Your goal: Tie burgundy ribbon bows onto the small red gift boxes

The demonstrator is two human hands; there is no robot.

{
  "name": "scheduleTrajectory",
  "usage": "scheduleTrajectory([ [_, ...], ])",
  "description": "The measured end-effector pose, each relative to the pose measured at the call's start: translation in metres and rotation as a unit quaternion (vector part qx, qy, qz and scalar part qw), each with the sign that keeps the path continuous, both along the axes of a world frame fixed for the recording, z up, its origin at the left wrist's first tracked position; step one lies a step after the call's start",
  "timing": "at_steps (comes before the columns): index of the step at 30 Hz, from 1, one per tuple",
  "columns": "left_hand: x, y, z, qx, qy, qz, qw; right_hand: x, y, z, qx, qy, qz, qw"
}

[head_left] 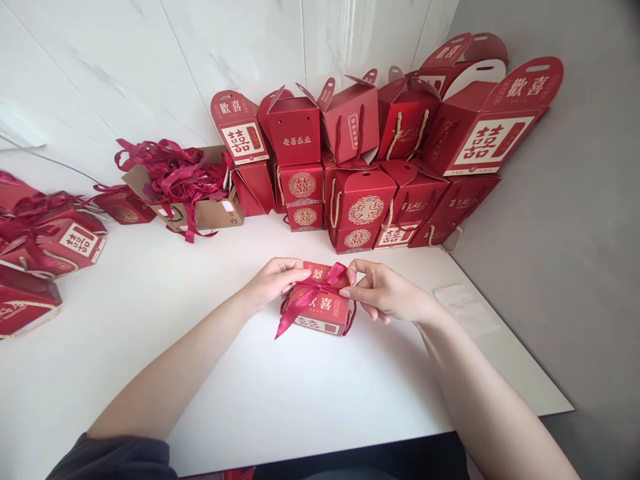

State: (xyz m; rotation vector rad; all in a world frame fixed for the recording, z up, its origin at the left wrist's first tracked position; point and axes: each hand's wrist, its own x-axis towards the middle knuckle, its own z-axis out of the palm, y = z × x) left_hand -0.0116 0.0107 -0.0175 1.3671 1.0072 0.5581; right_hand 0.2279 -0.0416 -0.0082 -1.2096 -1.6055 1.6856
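Note:
A small red gift box (327,307) with cord handles lies on the white table in front of me. A dark pink ribbon (300,308) is tied in a bow across its top, one tail hanging toward the lower left. My left hand (275,281) pinches the ribbon at the box's left side, its fingertips partly hidden behind the thumb. From the right, my right hand (387,291) has thumb and index finger closed on the ribbon at the bow's right side; its other fingers curl below.
Red gift boxes (357,210) stand stacked along the back wall, some with raised lids. A cardboard box (203,215) heaped with loose pink ribbons (175,170) sits at the back left. Ribboned boxes (50,233) crowd the left edge. The grey wall (565,233) borders the table's right side.

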Motion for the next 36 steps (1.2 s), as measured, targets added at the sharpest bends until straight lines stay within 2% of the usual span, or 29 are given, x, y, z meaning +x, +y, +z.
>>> scheduleTrajectory([
  [6, 0.000, -0.002, 0.002, 0.010, 0.011, -0.006, 1.000, 0.021, 0.006, -0.005, -0.035, 0.037, 0.104, 0.993],
  [9, -0.001, -0.003, 0.004, 0.012, 0.005, -0.022, 1.000, 0.040, 0.008, -0.004, -0.069, -0.012, 0.172, 0.983],
  [11, -0.002, -0.003, 0.005, 0.007, -0.006, -0.043, 0.999, 0.052, 0.011, -0.004, -0.070, -0.058, 0.187, 0.978],
  [13, -0.002, -0.003, 0.006, 0.004, -0.017, -0.065, 0.998, 0.057, 0.015, -0.005, -0.029, -0.063, 0.146, 0.987],
  [15, -0.002, -0.003, 0.007, 0.007, -0.020, -0.078, 0.997, 0.051, 0.019, -0.007, 0.051, -0.037, 0.050, 0.997],
  [17, -0.001, -0.004, 0.008, 0.016, -0.023, -0.078, 0.997, 0.037, 0.022, -0.010, 0.129, -0.003, -0.055, 0.990],
  [18, 0.000, -0.005, 0.009, 0.019, -0.024, -0.078, 0.996, 0.028, 0.023, -0.012, 0.146, 0.018, -0.078, 0.986],
  [20, 0.001, -0.006, 0.011, 0.023, -0.027, -0.079, 0.996, 0.012, 0.023, -0.015, 0.149, 0.058, -0.073, 0.984],
  [24, 0.001, -0.006, 0.012, 0.030, -0.016, -0.076, 0.997, -0.004, 0.020, -0.017, 0.130, 0.099, -0.017, 0.986],
  [36, -0.003, -0.004, 0.008, 0.044, 0.021, -0.114, 0.992, 0.006, 0.018, -0.016, 0.193, 0.053, 0.053, 0.978],
])
